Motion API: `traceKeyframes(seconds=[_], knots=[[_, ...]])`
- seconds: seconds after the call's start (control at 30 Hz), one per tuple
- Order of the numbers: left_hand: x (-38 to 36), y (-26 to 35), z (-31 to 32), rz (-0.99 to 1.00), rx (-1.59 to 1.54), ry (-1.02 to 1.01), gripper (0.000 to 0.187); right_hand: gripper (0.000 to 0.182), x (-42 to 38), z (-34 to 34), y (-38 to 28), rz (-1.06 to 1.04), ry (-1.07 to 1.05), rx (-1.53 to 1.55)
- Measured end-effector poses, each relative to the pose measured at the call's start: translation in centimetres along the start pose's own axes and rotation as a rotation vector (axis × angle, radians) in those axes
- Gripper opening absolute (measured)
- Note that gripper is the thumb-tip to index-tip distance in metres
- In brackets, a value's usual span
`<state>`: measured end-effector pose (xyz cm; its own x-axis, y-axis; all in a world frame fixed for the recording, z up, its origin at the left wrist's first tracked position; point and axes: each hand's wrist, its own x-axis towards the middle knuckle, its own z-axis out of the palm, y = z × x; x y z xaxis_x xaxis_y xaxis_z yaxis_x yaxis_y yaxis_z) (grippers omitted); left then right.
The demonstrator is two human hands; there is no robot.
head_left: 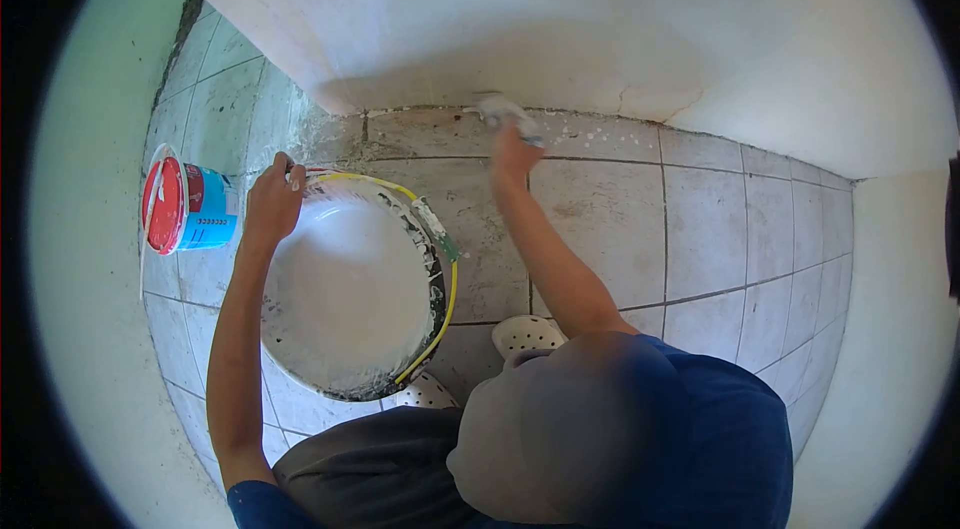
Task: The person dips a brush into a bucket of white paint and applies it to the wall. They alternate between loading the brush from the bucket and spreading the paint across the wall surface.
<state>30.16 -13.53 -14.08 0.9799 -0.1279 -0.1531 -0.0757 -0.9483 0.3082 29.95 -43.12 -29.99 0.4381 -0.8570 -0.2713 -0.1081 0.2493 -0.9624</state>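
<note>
The right hand (515, 151) has its fingers closed around a pale tool (497, 113) at the foot of the white wall (600, 39). The tool is blurred, so its exact shape is unclear; its long axis seems to slant from upper left to lower right in the view, close to the seam with the floor (600, 219). Square, grout-lined tiles, smudged and spattered white, stretch right from it. The left hand (275, 197) has curled fingers at the far left rim of a large round bucket (438, 294); what they grip cannot be told. Smooth white paste (345, 294) lies inside. A green-and-white scraper (436, 227) crosses the bucket's right edge, beside a curved yellow handle (453, 299). A red-lidded tub (205, 209) sits left.
</note>
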Motion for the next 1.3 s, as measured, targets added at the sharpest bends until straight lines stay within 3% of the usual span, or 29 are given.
traceKeyframes(seconds=[0.03,0.1,0.2,0.27,0.37,0.43,0.53,0.63,0.8,0.87,0.93,1.0,1.13,1.27,1.3], knots=[[0.1,-0.2,0.1,0.013,-0.005,0.010,0.030,0.046,-1.4,1.7,0.5,0.040,-0.048,-0.105],[-0.1,-0.6,0.2,0.026,-0.002,0.024,0.030,0.051,-3.7,3.7,1.3,0.021,-0.409,0.102],[0.0,-0.6,0.3,0.027,-0.001,0.031,0.031,0.048,-7.4,5.1,-1.6,0.064,-0.461,0.064],[-0.1,-0.3,0.0,0.005,-0.010,0.015,0.031,0.040,-5.7,6.6,2.0,0.005,-0.199,-0.097],[-0.1,-0.5,0.2,0.034,0.019,0.052,0.031,0.019,-4.8,4.7,-1.5,0.028,-0.043,-0.022],[0.0,-0.6,0.3,0.037,0.028,0.059,0.030,0.026,-1.9,3.2,-1.6,0.048,-0.242,0.177],[0.0,-0.6,0.4,0.034,0.021,0.042,0.029,0.016,-4.4,0.5,-8.2,0.163,-0.210,0.484],[-0.3,-0.5,0.2,0.025,0.024,0.032,0.029,0.010,-6.3,-2.6,-10.7,0.117,-0.338,0.364],[-0.1,-0.6,0.2,0.036,0.034,0.053,0.029,0.013,-2.1,-4.2,-3.4,0.137,-0.150,0.262],[-0.2,-0.4,0.2,0.042,0.023,0.070,0.028,0.020,-0.1,-4.0,-4.1,0.119,-0.080,0.334],[-0.2,-0.2,0.1,0.025,0.018,0.053,0.029,0.026,1.2,-3.3,-7.7,0.115,-0.040,0.492],[-0.3,-0.1,0.0,0.013,0.022,0.031,0.029,0.018,-1.1,-3.4,-14.7,0.050,-0.121,0.505],[-0.1,-0.4,-0.1,0.020,0.034,0.012,0.029,0.020,-5.2,-5.5,-23.0,-0.162,-0.340,0.687],[-0.1,-0.7,0.3,0.021,0.023,0.048,0.030,0.020,-6.2,-4.9,-22.0,-0.306,-0.321,0.719],[-0.2,-0.7,0.4,0.025,0.026,0.051,0.030,0.017,-6.2,-4.2,-20.3,-0.247,-0.273,0.660]])
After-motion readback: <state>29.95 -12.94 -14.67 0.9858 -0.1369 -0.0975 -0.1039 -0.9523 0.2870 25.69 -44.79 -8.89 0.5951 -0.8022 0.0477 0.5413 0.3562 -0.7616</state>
